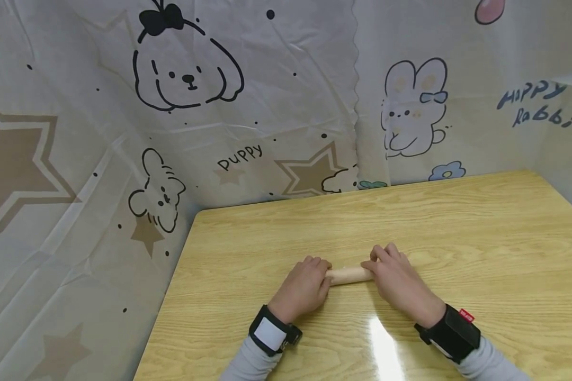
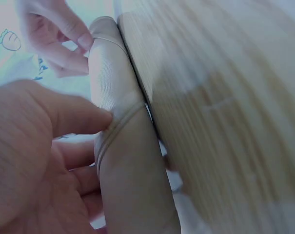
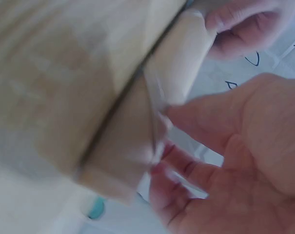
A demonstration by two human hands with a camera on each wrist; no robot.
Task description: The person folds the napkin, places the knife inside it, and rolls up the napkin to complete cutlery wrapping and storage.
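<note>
A beige rolled-up piece of material (image 1: 349, 275), apparently cloth, lies across the wooden table between both hands. Seam-like edges cross the roll (image 2: 132, 165) at a slant in the left wrist view. The left hand (image 1: 304, 287) holds its left part, thumb on the near side and other fingers partly hidden behind it. At the right end, the right hand (image 1: 402, 283) pinches the roll. A loose edge of the material (image 3: 157, 112) lies at the right thumb and fingers in the right wrist view, which is blurred.
The wood-grain table (image 1: 248, 238) reflects a bright patch of light near its front. A pale printed cloth (image 1: 286, 106) with cartoon animals hangs behind the table and along its left side. Black wrist bands (image 1: 450, 332) sit on both wrists.
</note>
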